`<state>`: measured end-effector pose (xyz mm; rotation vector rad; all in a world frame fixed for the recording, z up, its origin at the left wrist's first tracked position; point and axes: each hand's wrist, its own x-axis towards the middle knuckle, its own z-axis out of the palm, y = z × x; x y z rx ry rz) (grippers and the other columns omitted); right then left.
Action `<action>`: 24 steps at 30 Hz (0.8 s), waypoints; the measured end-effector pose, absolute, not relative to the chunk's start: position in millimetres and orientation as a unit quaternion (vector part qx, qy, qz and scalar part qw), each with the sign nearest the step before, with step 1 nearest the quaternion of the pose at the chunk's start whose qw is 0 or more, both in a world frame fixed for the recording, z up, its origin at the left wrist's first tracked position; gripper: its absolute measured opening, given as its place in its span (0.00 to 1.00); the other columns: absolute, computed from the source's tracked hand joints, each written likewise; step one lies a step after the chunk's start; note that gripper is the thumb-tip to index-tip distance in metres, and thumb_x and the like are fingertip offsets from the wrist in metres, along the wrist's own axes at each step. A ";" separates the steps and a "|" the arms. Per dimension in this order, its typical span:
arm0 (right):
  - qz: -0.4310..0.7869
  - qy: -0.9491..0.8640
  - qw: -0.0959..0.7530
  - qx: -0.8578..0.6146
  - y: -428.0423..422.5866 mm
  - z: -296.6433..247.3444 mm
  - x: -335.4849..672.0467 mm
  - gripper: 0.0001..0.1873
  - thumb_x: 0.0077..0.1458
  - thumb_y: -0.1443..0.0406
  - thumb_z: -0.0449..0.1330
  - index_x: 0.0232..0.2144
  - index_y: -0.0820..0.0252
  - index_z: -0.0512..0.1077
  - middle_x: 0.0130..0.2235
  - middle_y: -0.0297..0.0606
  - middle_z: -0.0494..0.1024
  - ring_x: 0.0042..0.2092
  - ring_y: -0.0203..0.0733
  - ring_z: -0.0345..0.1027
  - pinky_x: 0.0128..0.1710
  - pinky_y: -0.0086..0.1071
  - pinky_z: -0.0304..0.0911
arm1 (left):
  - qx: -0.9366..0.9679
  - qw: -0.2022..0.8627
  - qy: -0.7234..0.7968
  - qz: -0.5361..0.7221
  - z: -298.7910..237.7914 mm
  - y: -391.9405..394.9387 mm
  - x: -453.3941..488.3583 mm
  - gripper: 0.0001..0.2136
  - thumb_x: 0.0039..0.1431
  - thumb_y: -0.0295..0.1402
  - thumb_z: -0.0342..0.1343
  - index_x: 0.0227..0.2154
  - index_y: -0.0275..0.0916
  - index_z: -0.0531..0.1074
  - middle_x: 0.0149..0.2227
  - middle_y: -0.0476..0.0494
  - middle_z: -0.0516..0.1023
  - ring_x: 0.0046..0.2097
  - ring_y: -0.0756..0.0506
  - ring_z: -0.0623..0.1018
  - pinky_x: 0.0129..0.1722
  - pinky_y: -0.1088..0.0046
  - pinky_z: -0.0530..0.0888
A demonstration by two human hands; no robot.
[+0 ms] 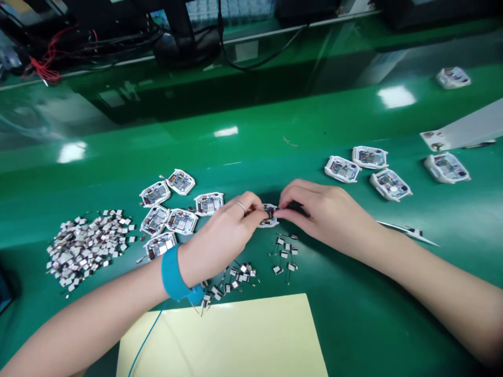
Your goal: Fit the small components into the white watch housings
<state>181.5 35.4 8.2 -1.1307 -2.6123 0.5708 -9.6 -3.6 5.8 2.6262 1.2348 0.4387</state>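
A small white watch case point(269, 222) with a dark circuit board lies on the green table between my hands. My left hand point(226, 230), with a ring and a teal wrist strap point(173, 273), is closed at the case's left side and covers part of it. At the opposite edge, my right hand point(320, 212) pinches with thumb and forefinger; what lies between those tips is too small to make out. Just below are several small wired parts point(283, 254), pale and block-shaped, with a second loose group point(236, 280) near my left wrist.
Several open watch cases point(182, 221) sit left of my hands, more point(391, 184) at the right. A heap of small wired parts point(88, 248) lies far left. Tweezers point(408, 232) rest beside my right forearm. Yellow paper point(236, 340) covers the front; a monitor stand point(186, 47) is behind.
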 end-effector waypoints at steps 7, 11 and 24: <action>0.274 -0.879 0.199 -0.336 32.3 -10.7 183.6 0.20 0.48 0.60 0.61 0.43 0.62 0.66 0.43 0.40 0.70 0.42 0.40 0.66 0.39 0.32 0.64 | 0.893 0.104 0.400 0.181 11.0 -1.3 -10.6 0.06 0.58 0.24 0.48 0.33 0.35 0.70 0.34 0.46 0.76 0.37 0.48 0.76 0.37 0.73 0.74; 0.294 -0.865 0.219 -0.344 30.7 -15.6 183.6 0.17 0.49 0.60 0.60 0.42 0.60 0.68 0.41 0.37 0.70 0.39 0.37 0.67 0.36 0.29 0.64 | 0.901 0.070 0.395 0.164 7.7 -2.7 -10.1 0.07 0.57 0.24 0.49 0.35 0.37 0.71 0.37 0.48 0.76 0.39 0.48 0.75 0.39 0.73 0.74; 0.271 -0.866 0.235 -0.350 30.4 -17.7 184.0 0.17 0.47 0.60 0.59 0.40 0.61 0.71 0.39 0.35 0.71 0.39 0.37 0.67 0.37 0.29 0.64 | 0.896 0.025 0.414 0.155 8.4 -5.9 -4.5 0.07 0.58 0.27 0.49 0.35 0.38 0.72 0.35 0.47 0.75 0.36 0.48 0.74 0.34 0.73 0.73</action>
